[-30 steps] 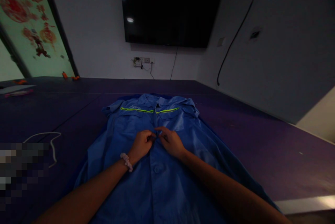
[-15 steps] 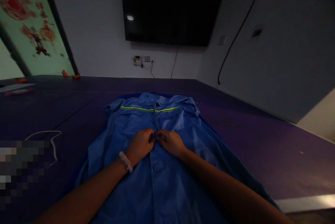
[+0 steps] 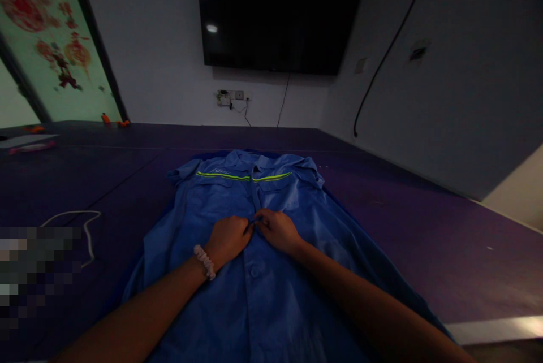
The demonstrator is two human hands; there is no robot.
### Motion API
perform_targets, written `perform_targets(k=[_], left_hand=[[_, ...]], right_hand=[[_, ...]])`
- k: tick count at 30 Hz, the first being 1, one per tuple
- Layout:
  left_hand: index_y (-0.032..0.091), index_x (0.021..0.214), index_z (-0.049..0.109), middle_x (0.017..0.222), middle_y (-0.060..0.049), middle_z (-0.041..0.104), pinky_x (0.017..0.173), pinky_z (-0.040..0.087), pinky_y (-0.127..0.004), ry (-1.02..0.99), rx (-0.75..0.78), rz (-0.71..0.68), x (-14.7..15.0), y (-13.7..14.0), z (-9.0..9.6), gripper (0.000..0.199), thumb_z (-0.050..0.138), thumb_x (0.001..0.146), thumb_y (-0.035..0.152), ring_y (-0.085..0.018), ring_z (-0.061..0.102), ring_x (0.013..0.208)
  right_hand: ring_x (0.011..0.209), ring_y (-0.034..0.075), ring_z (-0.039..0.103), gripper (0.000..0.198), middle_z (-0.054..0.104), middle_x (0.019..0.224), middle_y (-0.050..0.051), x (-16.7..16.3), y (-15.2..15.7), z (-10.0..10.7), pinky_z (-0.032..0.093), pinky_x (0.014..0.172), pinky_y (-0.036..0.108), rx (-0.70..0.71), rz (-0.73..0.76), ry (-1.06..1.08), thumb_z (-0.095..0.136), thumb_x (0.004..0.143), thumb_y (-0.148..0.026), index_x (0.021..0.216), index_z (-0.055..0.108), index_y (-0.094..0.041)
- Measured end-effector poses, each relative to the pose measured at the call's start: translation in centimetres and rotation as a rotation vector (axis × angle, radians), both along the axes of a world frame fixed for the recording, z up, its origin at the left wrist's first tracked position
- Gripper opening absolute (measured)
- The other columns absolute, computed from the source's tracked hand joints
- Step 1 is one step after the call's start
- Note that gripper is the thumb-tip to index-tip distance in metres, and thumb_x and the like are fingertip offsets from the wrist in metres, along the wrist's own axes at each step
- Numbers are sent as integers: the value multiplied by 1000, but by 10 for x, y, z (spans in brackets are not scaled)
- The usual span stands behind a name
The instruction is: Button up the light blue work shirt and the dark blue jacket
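A blue work shirt (image 3: 280, 289) lies spread face up, its collar away from me and a yellow-green stripe across the chest. My left hand (image 3: 229, 238), with a pale scrunchie (image 3: 205, 262) on its wrist, pinches the front placket about mid-chest. Close against it, my right hand (image 3: 278, 230) is closed on the facing edge of the same placket. Fingers hide whatever button or buttonhole lies between them. One fastened-looking button (image 3: 254, 271) shows on the placket below my hands.
Purple matting (image 3: 382, 210) surrounds the shirt. A white cable (image 3: 87, 233) curls at the left beside a pixelated patch. A large dark television (image 3: 280, 12) hangs on the far wall above sockets (image 3: 231, 97). Orange objects (image 3: 114, 121) sit by the glass door (image 3: 55, 40).
My left hand has dropped slightly and its fingers have shifted at the placket. The right hand stays nearly in place, and more of the placket above the hands shows.
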State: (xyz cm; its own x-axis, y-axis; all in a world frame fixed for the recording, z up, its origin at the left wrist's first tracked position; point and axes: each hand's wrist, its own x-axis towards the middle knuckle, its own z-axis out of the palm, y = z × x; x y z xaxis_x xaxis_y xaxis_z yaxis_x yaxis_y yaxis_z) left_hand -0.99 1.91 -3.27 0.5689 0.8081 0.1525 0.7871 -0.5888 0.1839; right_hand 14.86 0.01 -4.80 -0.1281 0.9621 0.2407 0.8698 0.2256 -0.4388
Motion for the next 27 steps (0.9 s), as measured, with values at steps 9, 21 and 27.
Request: perform_targets(k=[9,21,27], left_hand=[[16,78,66,74,-11,66,61,40,-28,20,-3,38,2,-1,-2,35,37,85,34,-21,63,74],[15,80,66,77,-13,66,61,40,-29,56,-4,23,3,-1,0,39,32,87,33,-23,63,75],[14,81,66,79,-13,67,63,40,-29,34,-20,64,4,0,-1,36,35,86,31,-22,63,77]], right_hand=[[60,12,57,21,63,66,-1,-1,0,0,32,54,21,-8,-8,-11,51,80,-23,100,60,-20],[61,13,57,23,63,66,-1,-2,0,1,31,53,21,0,-13,-27,49,79,-23,100,60,-19],[61,13,58,24,64,67,-1,-2,0,0,31,53,21,-13,-9,-40,49,79,-23,102,59,-19]])
